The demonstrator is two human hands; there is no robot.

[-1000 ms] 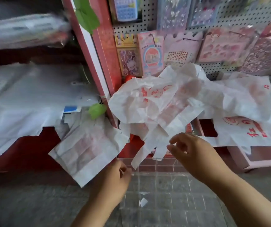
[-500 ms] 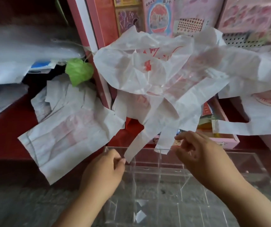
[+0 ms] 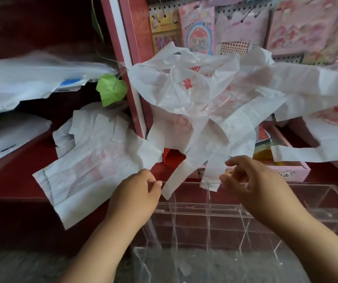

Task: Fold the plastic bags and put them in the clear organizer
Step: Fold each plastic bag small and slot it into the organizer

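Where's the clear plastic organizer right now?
In the head view, the clear plastic organizer sits low and right of centre, below both hands and the hanging white plastic bags.

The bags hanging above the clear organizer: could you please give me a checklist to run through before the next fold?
1. Left hand pinches a bag handle: cannot tell, fingertips sit at its edge.
2. Right hand pinches the other handle: ok.
3. Bag flattened for folding: not ok, crumpled and tangled with others.
4. Organizer below the hands: ok.
5. Compartments free: ok, no bags seen inside.
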